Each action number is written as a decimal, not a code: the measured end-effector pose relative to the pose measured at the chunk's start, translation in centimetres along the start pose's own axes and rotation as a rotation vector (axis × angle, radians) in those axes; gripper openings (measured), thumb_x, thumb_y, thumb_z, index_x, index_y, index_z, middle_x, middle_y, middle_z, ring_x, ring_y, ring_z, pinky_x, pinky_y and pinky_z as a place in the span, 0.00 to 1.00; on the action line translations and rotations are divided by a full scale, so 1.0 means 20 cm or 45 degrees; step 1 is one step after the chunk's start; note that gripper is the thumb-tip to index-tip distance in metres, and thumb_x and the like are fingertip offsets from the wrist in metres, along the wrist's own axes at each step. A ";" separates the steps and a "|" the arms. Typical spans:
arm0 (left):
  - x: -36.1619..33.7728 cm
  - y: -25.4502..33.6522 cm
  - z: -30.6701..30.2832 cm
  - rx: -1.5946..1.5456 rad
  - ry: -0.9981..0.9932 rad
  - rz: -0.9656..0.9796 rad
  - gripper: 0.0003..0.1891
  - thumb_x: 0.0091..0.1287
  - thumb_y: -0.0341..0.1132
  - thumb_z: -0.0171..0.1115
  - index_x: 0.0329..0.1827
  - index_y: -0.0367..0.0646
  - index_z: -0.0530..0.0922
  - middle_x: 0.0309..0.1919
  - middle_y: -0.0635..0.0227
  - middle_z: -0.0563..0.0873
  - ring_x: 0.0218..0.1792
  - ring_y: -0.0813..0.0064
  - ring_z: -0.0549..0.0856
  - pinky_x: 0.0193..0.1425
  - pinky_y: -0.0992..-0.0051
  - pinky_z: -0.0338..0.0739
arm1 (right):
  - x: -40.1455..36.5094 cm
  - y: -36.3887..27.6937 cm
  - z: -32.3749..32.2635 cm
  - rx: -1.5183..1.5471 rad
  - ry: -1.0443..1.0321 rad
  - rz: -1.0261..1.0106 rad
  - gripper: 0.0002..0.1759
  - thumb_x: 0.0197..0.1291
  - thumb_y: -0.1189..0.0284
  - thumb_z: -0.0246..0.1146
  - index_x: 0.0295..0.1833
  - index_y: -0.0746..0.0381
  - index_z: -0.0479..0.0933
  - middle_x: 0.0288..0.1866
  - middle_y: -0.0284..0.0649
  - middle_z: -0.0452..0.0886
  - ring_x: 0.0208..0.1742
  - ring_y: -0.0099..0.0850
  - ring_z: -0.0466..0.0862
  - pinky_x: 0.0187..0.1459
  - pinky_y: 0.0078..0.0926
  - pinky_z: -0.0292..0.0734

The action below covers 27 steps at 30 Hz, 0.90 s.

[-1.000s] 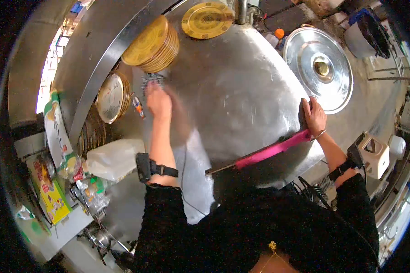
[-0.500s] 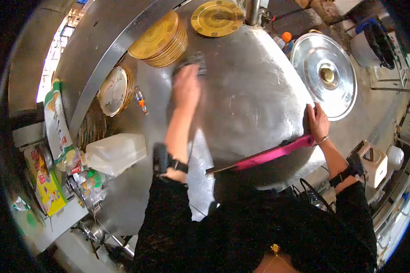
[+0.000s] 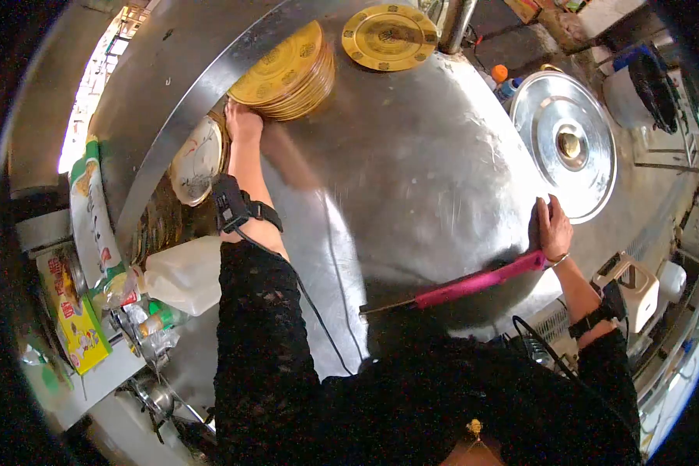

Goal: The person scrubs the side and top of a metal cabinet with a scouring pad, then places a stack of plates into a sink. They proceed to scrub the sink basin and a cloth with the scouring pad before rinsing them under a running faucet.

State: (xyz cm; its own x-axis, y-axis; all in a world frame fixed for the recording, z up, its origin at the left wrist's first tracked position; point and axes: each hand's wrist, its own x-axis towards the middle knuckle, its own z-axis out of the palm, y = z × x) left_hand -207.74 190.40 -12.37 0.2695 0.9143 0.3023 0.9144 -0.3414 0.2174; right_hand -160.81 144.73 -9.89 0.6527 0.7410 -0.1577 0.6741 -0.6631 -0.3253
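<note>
"Beside the yellow plates (image 3: 287,75) on the table (image 3: 419,171), was the left hand (image 3: 243,124) closed?"
"Couldn't tell; the right hand (image 3: 554,229), fingers apart, rested at the edge by the pink tool (image 3: 481,279)."

The scene is moderately bright, with the strongest light in a washed-out opening (image 3: 105,74) at the upper left. Harsh white glare runs down the right side of the steel table (image 3: 419,163), and a pale streak crosses its lower left part. The round lid (image 3: 532,132) catches a strong highlight along its lower rim. A soft, skin-toned reflection smears over the metal. The black clothing (image 3: 412,412) sinks into shadow, its detail mostly lost in speckled noise. The wide lens bends straight edges, and the picture falls to black at the corners.
</note>
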 end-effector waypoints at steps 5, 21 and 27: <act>-0.11 0.07 -0.04 0.208 0.085 0.066 0.23 0.56 0.24 0.48 0.57 0.36 0.72 0.54 0.54 0.77 0.59 0.57 0.73 0.66 0.65 0.64 | -0.01 -0.01 -0.01 0.017 0.017 -0.028 0.25 0.66 0.51 0.49 0.54 0.59 0.73 0.42 0.50 0.80 0.45 0.48 0.79 0.46 0.42 0.72; -0.69 1.03 -0.07 -0.377 0.102 0.316 0.14 0.66 0.28 0.48 0.51 0.32 0.75 0.51 0.51 0.78 0.51 0.51 0.77 0.55 0.59 0.72 | 0.02 0.04 0.02 -0.006 -0.055 0.003 0.25 0.66 0.47 0.46 0.54 0.54 0.72 0.45 0.49 0.80 0.49 0.49 0.78 0.48 0.45 0.72; -0.93 0.28 -0.52 0.265 -0.234 -0.435 0.21 0.65 0.30 0.48 0.60 0.32 0.70 0.57 0.50 0.72 0.57 0.53 0.73 0.63 0.63 0.69 | 0.07 0.28 0.20 -0.118 0.144 -0.309 0.33 0.64 0.43 0.45 0.59 0.58 0.72 0.50 0.51 0.79 0.52 0.49 0.78 0.51 0.45 0.71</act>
State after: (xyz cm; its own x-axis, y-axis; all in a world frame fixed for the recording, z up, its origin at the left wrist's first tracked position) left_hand -210.89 169.17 -7.11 -0.0266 0.9971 0.0717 0.9967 0.0210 0.0787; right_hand -157.56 142.49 -15.54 0.4991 0.8663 0.0214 0.8409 -0.4782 -0.2532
